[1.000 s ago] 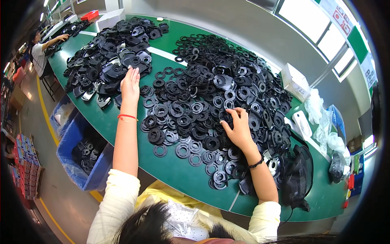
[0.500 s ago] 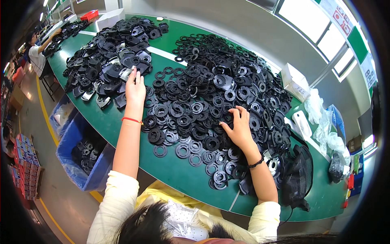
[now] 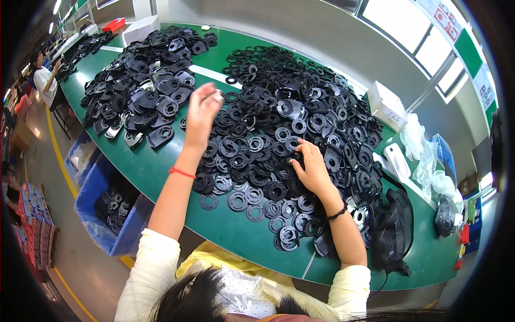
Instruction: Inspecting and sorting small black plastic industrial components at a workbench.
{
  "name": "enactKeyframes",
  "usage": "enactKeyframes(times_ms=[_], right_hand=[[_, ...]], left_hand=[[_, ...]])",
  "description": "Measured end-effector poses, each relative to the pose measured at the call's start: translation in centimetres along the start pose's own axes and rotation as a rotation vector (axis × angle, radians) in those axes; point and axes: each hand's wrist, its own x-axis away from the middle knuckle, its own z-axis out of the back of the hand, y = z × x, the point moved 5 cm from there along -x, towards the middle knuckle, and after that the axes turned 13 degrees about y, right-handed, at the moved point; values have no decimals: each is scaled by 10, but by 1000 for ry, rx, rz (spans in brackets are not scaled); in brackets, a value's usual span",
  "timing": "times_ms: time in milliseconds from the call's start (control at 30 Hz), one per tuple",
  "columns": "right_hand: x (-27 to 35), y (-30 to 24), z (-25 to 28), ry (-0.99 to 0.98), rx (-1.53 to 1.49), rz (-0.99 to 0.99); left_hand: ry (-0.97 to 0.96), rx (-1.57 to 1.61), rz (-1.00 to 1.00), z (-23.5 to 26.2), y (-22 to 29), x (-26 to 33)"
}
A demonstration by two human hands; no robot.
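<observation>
A wide heap of black flat rings (image 3: 238,161) and black plates with round openings (image 3: 292,109) covers the middle of the table. Over the heap's left edge hangs my left hand (image 3: 201,115), its fingers loosely bent and slightly blurred, with nothing visible in them. My right hand (image 3: 313,170) rests on the heap's right part. Its thumb and fingers are apart and touch the rings there; I see no part clearly gripped. A second pile of black plates (image 3: 145,91) lies to the left, with one plate (image 3: 160,136) at its near edge beside bare green tabletop.
Blue bins (image 3: 115,225) stand below the table's left edge. At right are a white box (image 3: 385,107), a white fan-like device (image 3: 397,162), clear plastic bags (image 3: 421,145) and a black mesh bag (image 3: 394,231). Another person (image 3: 44,80) sits far left.
My left hand has left the left pile and moved right, toward the ring heap, its fingers bending. A plate now lies at that pile's near edge. My right hand has shifted slightly left.
</observation>
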Motion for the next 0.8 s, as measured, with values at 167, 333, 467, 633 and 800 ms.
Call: enactKeyframes(times_ms=[167,333,467,633,800], right_hand=[[2,1,-2,-57,-11,-54],[-1,-11,-3,-6,-32,106],[-2,-7,-2,-32,12,-20],[-11,-1,15,190,-157,-116],[-22,3,34,-22,-199,-267]], left_hand=[[-540,-458,-586,-64,29,75],[-945,-515,-638,-80,5,128],[-999,-504,-624,-80,-7,141],[-1019,-499,-627,-83,-9,146],[-1028,-511,-630,-82,-11,145]])
